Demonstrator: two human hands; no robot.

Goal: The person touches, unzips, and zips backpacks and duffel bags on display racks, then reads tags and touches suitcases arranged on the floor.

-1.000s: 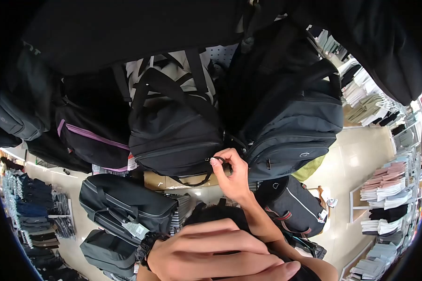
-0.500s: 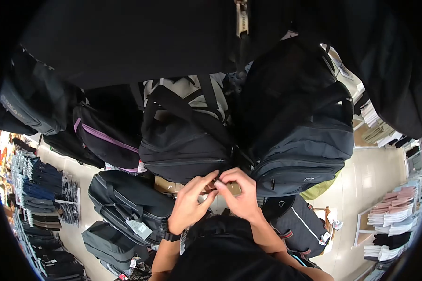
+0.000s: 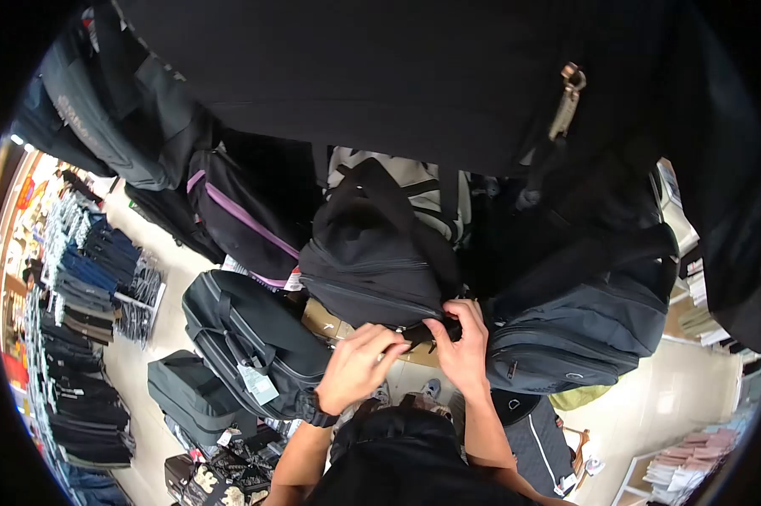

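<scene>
A black backpack hangs in the middle, with a zip running across its lower front. My right hand is at its lower right corner, thumb and fingers closed on the edge near the zip's end. Just below the bottom edge is my left hand, fingers bent and tips pressed together; whatever they pinch, if anything, is too small to make out. A dark watch is on my left wrist. To the right hangs a dark blue-grey backpack, close to my right hand.
A large black bag with a zip pull hangs overhead. On the left are a purple-trimmed bag, a tagged black bag and clothes racks. A cardboard box lies beneath. Folded clothes are at right.
My hands were together below the backpack and have come apart. The right hand has moved up to the backpack's lower right corner. The view has shifted, so the bags appear further right.
</scene>
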